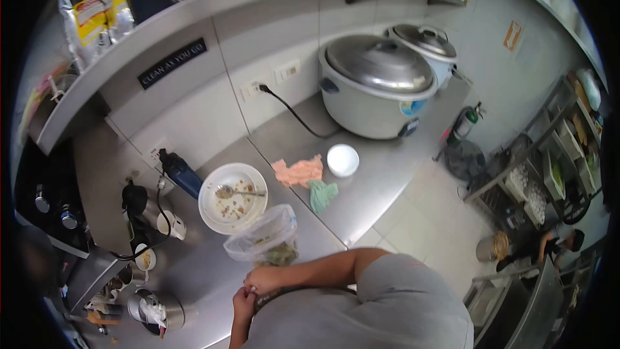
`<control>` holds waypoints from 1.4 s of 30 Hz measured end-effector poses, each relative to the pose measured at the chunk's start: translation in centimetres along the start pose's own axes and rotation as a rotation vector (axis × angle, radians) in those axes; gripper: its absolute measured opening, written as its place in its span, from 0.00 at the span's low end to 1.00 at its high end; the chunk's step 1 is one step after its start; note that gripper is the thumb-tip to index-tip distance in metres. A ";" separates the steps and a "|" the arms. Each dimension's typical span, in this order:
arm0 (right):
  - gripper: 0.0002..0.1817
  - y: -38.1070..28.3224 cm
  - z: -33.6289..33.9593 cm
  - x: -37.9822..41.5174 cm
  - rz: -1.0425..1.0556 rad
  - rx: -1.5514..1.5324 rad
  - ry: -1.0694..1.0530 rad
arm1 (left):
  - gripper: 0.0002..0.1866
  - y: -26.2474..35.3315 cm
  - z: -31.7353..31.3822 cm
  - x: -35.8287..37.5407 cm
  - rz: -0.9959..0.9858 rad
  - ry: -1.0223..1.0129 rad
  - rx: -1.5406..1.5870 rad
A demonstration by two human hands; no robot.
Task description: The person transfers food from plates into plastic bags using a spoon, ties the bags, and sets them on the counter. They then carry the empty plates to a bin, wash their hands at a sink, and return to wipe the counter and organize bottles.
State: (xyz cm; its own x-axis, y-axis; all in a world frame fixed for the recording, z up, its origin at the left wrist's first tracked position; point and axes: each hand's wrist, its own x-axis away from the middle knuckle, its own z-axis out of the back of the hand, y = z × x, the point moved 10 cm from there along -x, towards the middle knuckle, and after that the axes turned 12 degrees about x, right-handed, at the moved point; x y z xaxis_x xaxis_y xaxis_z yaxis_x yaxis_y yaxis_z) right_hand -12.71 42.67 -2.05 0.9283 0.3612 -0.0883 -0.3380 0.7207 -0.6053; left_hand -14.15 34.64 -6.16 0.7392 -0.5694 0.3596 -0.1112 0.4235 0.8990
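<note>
Close to my body, my left hand [242, 302] and my right hand [263, 279] meet at the steel counter's near side. Their fingers are bent together, and anything between them is too small to make out. Just beyond them lies a clear plastic bag [279, 243] with greenish-brown contents. A white bowl [223, 214] behind the bag holds a spoon [239, 191] and food scraps. To the right are an orange cloth [298, 171], a green cloth [321, 195] and a small white bowl [343, 160].
Two large rice cookers [374, 103] [434, 58] stand at the back right, one plugged into the wall. A steel pot [169, 313], a white mug [172, 225] and a dark blue bottle [183, 174] are on the left. Another person [549, 245] is far right.
</note>
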 end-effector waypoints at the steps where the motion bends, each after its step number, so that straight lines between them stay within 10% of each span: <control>1: 0.08 -1.0 1.3 0.4 -0.006 0.027 0.007 | 0.06 -1.2 0.1 -0.1 0.029 0.021 0.146; 9: 0.13 1.3 -1.8 0.9 -0.096 0.016 -0.235 | 0.05 -0.5 0.7 0.8 0.088 0.009 0.476; 15: 0.18 -1.1 2.8 1.3 -0.195 -0.144 0.227 | 0.03 2.8 1.9 0.4 -0.149 0.009 0.368; 27: 0.16 -3.0 3.3 2.8 -0.381 -0.076 0.351 | 0.05 1.8 3.2 -0.6 -0.132 -0.045 0.397; 33: 0.15 -3.4 2.2 2.0 -0.328 0.010 0.391 | 0.13 7.3 2.5 1.2 -0.564 -0.084 -0.559; 42: 0.13 -0.8 -1.2 2.7 -0.352 0.072 0.387 | 0.09 1.1 2.0 -0.2 0.088 -0.228 0.718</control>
State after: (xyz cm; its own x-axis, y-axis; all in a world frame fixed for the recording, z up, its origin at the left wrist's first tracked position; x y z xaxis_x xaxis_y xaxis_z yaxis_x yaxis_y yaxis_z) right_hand -9.69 42.35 -2.77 0.9722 -0.1456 -0.1832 0.0079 0.8029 -0.5961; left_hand -15.73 33.79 -4.76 0.5611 -0.7191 0.4099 -0.6260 -0.0448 0.7785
